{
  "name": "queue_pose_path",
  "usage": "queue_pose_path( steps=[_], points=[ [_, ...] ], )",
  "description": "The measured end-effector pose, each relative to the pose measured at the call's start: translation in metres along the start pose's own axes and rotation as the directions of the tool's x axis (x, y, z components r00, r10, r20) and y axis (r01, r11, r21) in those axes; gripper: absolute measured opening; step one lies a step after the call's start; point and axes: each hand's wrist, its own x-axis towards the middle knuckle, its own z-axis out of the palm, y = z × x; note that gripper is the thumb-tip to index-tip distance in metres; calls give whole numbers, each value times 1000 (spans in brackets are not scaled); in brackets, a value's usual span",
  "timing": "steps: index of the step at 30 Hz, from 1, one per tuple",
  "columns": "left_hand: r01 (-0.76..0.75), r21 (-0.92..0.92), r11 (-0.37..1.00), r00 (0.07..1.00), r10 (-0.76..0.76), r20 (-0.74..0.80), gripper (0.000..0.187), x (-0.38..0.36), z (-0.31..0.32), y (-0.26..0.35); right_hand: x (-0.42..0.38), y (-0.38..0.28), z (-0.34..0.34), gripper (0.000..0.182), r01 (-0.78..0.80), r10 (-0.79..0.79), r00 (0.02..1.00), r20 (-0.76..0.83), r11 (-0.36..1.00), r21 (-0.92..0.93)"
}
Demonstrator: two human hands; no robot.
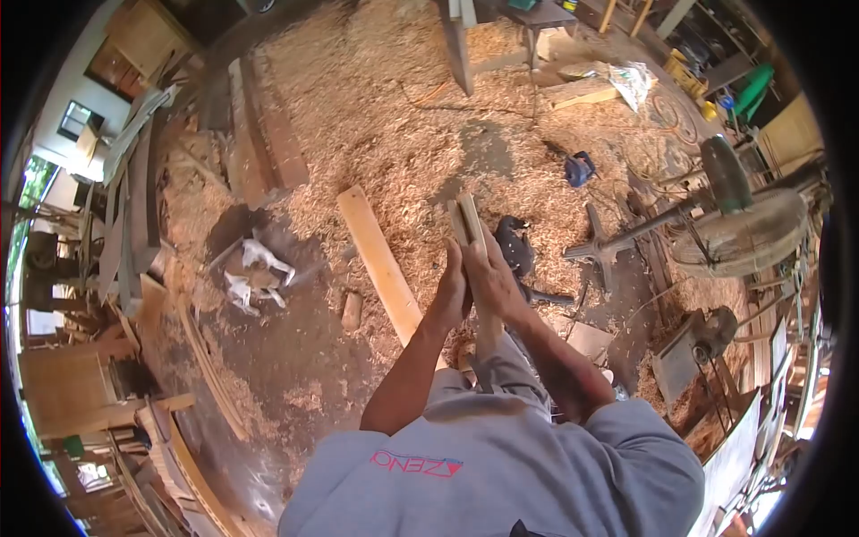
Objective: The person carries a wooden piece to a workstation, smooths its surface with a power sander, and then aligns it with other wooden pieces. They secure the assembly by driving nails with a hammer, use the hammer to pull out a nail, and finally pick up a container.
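at the frame's centre, the left hand (455, 285) and right hand (491, 279) steady narrow wooden strips (472, 217), fingers together and clamped along their sides; shifting them would likely call for even pressure.

Floor (304, 107): wood shavings over dark patches. Planks (134, 206) lean along left side; daylight enters beyond. Upper right: small table (548, 16). Right: pedestal fan (747, 231).

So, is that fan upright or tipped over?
The fan looks upright: its crossed base lies flat on the floor, its pole rising from there.
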Motion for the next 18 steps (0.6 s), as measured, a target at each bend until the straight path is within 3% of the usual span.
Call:
queue_pose_path(
  steps=[1,2,3,5,6,7,9,11,13,15,16,18],
  points=[
    [12,5,1000,1000,-12,-7,79,4,-3,7,11,0,2,62,-79,68,996,64,979,190],
    [15,131,991,999,-9,-52,83,11,-10,8,20,5,0,59,-52,47,996,75,996,66],
    [23,136,990,999,-16,-52,83,19,-16,9,28,8,-3,59,-54,49,997,67,996,71],
    [-94,203,975,990,113,-84,83,36,-27,17,47,10,-7,61,-17,18,993,118,1000,-8],
    [-78,212,974,993,96,-75,83,44,-34,23,57,10,-11,63,-177,141,972,190,967,183],
    [-48,200,979,995,64,-77,80,51,-37,33,69,6,-14,63,-172,140,976,169,966,192],
    [-16,200,980,998,28,-58,76,76,-44,56,102,5,-23,62,-308,258,939,226,925,224],
    [19,330,944,999,-1,-54,72,110,-53,74,133,24,-27,60,-229,201,965,170,959,165],
    [-1,351,936,1000,-4,12,63,163,-64,89,177,38,-34,59,-102,105,984,141,994,-31],
    [-76,376,924,991,112,-76,49,216,-63,104,223,61,-42,56,-43,43,997,58,999,-7],
    [-87,334,939,985,131,-112,35,240,-42,117,248,72,-49,53,-90,90,996,15,996,-9],
    [43,340,939,994,-7,-106,33,289,-39,137,278,79,-67,49,-266,267,964,-9,963,48]
  ],
)
